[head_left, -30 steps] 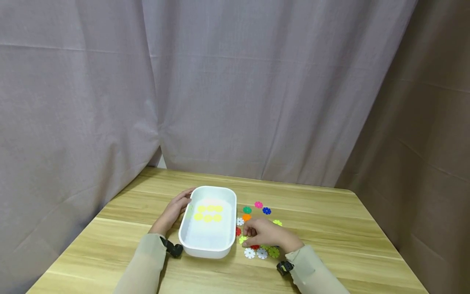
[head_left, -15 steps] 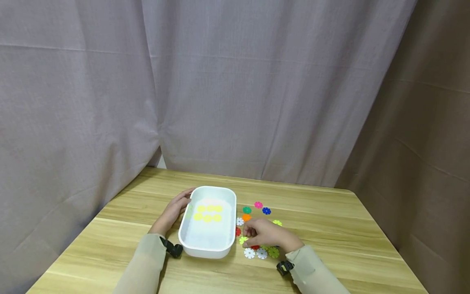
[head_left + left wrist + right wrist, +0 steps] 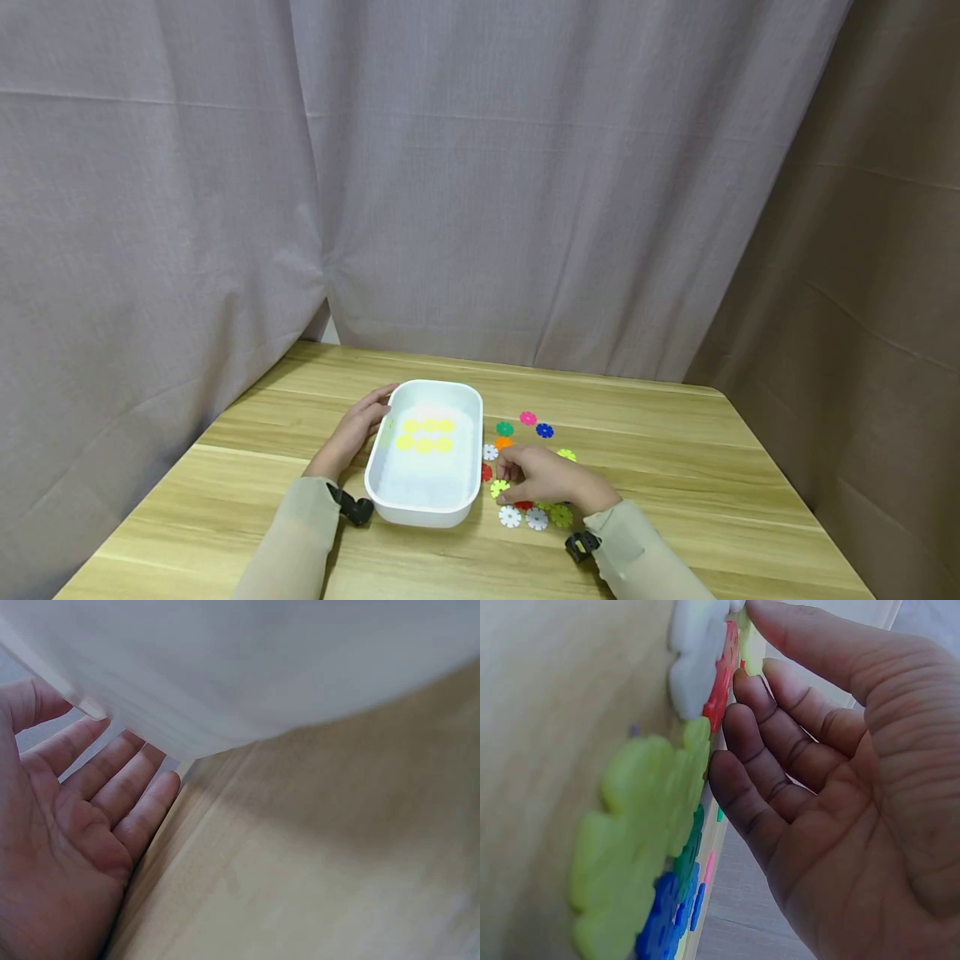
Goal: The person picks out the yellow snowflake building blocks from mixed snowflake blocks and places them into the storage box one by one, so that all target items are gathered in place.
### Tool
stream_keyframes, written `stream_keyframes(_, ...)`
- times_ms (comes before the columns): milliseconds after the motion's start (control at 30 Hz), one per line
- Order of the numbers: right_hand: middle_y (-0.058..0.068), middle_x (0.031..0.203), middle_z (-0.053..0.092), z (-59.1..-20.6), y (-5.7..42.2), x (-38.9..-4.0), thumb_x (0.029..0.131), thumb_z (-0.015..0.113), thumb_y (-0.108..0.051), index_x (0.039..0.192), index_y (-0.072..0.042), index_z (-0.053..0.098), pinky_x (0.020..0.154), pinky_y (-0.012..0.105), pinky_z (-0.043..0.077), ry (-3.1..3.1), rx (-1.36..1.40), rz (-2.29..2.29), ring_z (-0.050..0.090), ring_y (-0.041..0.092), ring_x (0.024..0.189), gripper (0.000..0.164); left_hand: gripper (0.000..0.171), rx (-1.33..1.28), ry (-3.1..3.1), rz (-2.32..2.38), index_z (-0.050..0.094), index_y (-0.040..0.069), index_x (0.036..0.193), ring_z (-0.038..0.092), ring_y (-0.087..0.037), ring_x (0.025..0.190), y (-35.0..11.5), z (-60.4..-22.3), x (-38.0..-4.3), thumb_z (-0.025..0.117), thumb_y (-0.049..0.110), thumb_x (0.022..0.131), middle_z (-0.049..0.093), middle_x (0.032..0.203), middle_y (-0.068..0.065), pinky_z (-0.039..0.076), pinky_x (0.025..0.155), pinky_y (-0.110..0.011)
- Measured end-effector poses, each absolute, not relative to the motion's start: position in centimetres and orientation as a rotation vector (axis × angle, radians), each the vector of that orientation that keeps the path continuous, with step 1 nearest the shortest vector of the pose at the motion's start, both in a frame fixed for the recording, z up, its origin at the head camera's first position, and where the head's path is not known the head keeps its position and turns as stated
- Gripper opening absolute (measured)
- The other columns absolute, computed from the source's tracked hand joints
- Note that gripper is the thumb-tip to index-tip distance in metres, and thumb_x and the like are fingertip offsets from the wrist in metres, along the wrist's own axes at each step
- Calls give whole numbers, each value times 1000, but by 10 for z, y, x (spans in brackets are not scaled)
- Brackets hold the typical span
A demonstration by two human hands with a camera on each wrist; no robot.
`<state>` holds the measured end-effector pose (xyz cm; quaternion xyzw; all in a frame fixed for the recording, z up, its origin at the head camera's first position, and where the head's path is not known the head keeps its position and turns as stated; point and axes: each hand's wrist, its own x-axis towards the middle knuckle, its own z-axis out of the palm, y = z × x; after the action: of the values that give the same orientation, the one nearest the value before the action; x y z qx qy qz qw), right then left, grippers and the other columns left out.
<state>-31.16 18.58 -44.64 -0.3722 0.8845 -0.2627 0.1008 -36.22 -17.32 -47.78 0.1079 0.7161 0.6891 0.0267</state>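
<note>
A white rectangular tray [image 3: 423,508] stands on the table, with several yellow round pieces [image 3: 425,446] showing in its far half. My left hand [image 3: 360,429] rests against the tray's left side; the left wrist view shows its thumb and fairly straight fingers [image 3: 120,780] at the rim and outer wall. To the right of the tray, my right hand [image 3: 543,477] is low over a spread of flower-shaped plastic discs. Its thumb and index fingertip pinch a yellow flower-shaped disc [image 3: 498,488], partly hidden by the thumb in the right wrist view.
Around the right hand lie more discs: white [image 3: 510,517], olive-green [image 3: 561,516], red [image 3: 487,472], orange [image 3: 503,442], green [image 3: 505,428], pink [image 3: 528,418] and blue [image 3: 545,431]. Grey curtains [image 3: 480,183] hang behind the wooden table [image 3: 637,433].
The yellow disc at the right fingertips has shifted slightly rightward and away from me. A white and an olive-green disc nearby have slid slightly right. The left hand and tray have stayed put.
</note>
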Motion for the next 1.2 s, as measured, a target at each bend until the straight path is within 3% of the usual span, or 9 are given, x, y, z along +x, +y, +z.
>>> stream_keyframes(633,-1,91,64,-447,186,-312,86,80,-15,104,-14,60,72,23,53,2573,-1123,-815,57,5,79,27,50,337,2191,2133,48,21,150,49,-26,136,-174,-479,-363,50,23,101,48,152,-6,40,109,-35)
stream_keyframes(900,-8,91,63,-447,186,-313,89,75,-8,105,-17,61,77,23,54,2580,-1171,-809,59,4,83,23,52,359,2196,2138,45,15,152,48,-31,136,-174,-480,-365,49,20,101,45,153,-13,39,110,-36)
stream_keyframes(1200,-5,92,66,-445,188,-314,89,73,-5,105,-16,63,76,24,54,2613,-1205,-805,60,4,82,22,51,357,2201,2143,45,15,152,48,-31,136,-173,-480,-364,49,20,101,45,154,-12,40,110,-37)
